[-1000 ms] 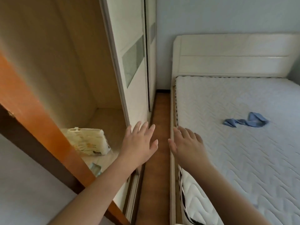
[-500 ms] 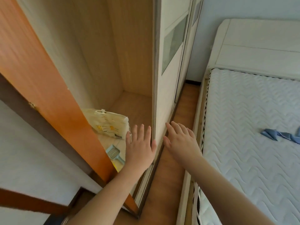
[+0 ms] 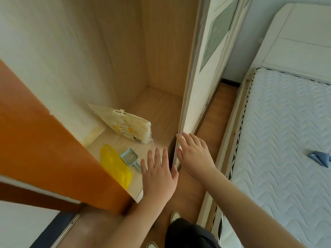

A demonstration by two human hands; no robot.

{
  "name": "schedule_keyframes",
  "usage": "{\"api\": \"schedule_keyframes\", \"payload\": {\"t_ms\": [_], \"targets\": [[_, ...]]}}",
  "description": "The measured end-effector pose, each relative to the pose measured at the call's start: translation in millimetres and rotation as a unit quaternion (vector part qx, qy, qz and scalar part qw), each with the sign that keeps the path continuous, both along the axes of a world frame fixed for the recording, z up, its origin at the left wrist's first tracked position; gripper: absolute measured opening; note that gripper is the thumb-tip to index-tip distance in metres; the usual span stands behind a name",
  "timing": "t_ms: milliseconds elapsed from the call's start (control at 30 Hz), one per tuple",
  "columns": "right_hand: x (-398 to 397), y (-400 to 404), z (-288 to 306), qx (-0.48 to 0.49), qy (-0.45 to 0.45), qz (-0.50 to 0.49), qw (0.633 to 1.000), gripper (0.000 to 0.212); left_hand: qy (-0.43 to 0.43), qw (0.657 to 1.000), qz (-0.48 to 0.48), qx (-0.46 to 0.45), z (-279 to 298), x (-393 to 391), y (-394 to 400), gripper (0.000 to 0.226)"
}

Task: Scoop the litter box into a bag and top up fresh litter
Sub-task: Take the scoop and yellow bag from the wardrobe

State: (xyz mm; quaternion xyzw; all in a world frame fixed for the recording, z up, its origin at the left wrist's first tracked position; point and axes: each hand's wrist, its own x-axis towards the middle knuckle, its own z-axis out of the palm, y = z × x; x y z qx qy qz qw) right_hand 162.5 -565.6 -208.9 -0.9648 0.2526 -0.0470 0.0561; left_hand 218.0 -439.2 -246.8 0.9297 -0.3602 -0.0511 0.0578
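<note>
A cream litter bag point(image 3: 129, 127) with yellow print lies on the floor of an open wardrobe. In front of it lie a light blue slotted scoop point(image 3: 129, 158) and a yellow plastic bag point(image 3: 114, 165), partly hidden by an orange panel. My left hand point(image 3: 158, 174) hovers flat with straight fingers just right of the scoop, holding nothing. My right hand point(image 3: 194, 154) is flat too, its fingertips at the edge of the sliding wardrobe door point(image 3: 189, 83). No litter box is in view.
The orange wooden panel point(image 3: 44, 140) crosses the left foreground. A bed with a white quilted mattress point(image 3: 286, 140) stands at the right, a blue cloth point(image 3: 320, 158) on it. A narrow strip of wooden floor point(image 3: 220, 108) runs between wardrobe and bed. My feet show below.
The view has swung left and down, bringing the scoop and yellow bag into sight. Both hands have moved lower toward the wardrobe floor, the right one reaching the door edge.
</note>
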Motion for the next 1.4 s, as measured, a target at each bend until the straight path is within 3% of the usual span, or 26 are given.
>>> {"api": "schedule_keyframes", "payload": {"t_ms": [267, 567, 900, 1100, 1400], "targets": [[82.3, -23.2, -36.1, 0.051, 0.021, 0.152, 0.987, 0.058, 0.033, 0.991, 0.107, 0.068, -32.5, 26.0, -4.7, 0.068], [159.2, -58.0, -91.7, 0.095, 0.051, 0.332, 0.937, 0.046, 0.106, 0.956, 0.266, 0.068, -69.1, 58.0, -49.1, 0.066], [204.0, -62.4, -170.7, 0.06, 0.139, 0.44, 0.885, 0.047, 0.17, 0.898, 0.4, 0.069, -138.3, 108.0, -41.5, 0.063], [233.7, -51.5, -230.9, 0.09, 0.155, 0.465, 0.867, 0.045, 0.207, 0.85, 0.481, 0.054, -204.9, 162.4, -43.5, 0.061], [247.9, -24.6, -328.4, 0.104, 0.302, 0.438, 0.84, 0.052, 0.191, 0.837, 0.501, 0.109, -287.0, 204.2, -10.1, 0.058]]}}
